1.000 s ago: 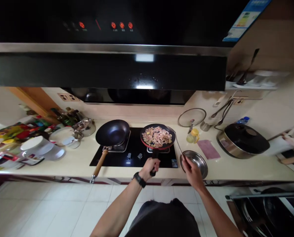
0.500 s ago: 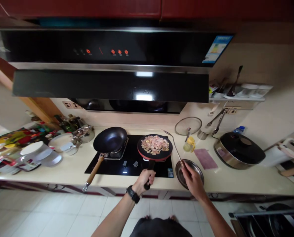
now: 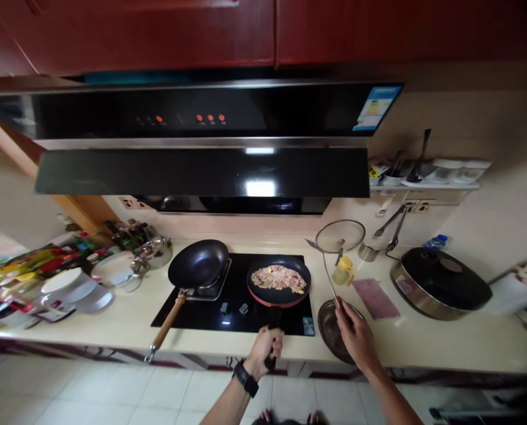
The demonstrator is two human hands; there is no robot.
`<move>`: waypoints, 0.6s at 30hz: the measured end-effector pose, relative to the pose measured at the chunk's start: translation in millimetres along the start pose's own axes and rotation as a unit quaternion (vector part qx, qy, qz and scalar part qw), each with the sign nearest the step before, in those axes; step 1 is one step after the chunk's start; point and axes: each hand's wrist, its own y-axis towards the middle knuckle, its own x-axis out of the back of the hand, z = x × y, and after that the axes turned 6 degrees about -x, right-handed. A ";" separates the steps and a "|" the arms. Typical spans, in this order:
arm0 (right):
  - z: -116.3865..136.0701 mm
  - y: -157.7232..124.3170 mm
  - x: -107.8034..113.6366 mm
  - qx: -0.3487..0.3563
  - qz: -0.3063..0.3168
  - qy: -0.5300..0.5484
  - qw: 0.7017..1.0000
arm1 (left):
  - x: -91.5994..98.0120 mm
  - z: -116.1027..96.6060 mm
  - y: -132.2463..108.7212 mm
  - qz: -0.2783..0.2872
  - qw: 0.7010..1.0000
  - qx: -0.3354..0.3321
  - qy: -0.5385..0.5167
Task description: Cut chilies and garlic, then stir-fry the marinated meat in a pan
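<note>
My left hand, with a black watch on its wrist, is closed round the black handle of a red-sided frying pan. Pale pink sliced meat with a few yellowish bits lies spread in the pan, over the right side of the black cooktop. My right hand grips a long-handled metal spatula. The spatula's head points up and away, right of the pan and apart from the meat. Beneath that hand sits a steel bowl, partly hidden by it.
A dark wok with a wooden handle stands on the left burner. Right of the cooktop are a yellow-topped oil jar, a glass lid, a pink cloth and a large lidded electric pan. A range hood hangs above.
The meat now lies in a flatter band, and the pan appears tilted differently. My right hand still holds the spatula beside the pan. The whole view has shifted upward.
</note>
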 end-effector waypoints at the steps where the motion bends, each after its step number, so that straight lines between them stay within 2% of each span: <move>1: 0.6 0.5 -0.4 -0.001 0.008 0.003 1.000 | -3.4 -4.5 0.3 0.003 1.000 0.007 -0.005; 6: 4.0 3.7 -2.2 -0.014 0.008 0.001 1.000 | -13.2 -14.2 2.1 -0.007 1.000 0.008 0.007; 13: 6.6 8.1 -9.6 0.035 0.038 -0.052 0.997 | -13.9 -0.1 15.5 -0.003 1.000 -0.016 0.000; 18: -9.8 1.6 -25.4 0.043 0.103 -0.119 0.987 | -1.8 14.7 29.9 0.001 1.000 -0.011 0.009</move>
